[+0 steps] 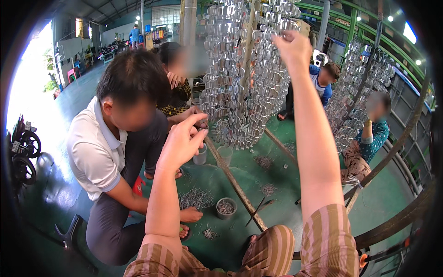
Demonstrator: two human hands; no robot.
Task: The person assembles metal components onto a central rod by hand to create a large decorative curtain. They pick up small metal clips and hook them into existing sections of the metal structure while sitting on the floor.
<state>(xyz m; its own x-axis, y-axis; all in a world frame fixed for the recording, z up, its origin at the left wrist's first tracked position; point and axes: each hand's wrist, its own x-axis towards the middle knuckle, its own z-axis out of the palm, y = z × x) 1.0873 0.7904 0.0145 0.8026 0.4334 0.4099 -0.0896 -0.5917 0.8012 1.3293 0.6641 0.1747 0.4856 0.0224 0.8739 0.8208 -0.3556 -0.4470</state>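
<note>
A tall rack hung with several shiny metal pieces [240,74] stands in front of me. My right hand [291,46] is raised high against its upper right side, fingers pinched at a piece there. My left hand [183,141] is lifted lower down, beside the rack's lower left edge, with thumb and fingers pinched together; whether something small sits between them cannot be told. Both my sleeves are brown striped.
A person in a white shirt [99,147] crouches at my left, one hand on the green floor. More people sit behind and at the right by another hung rack [355,87]. Small cups [226,207] and heaps of metal bits [196,198] lie on the floor. A curved metal rail [397,221] runs at right.
</note>
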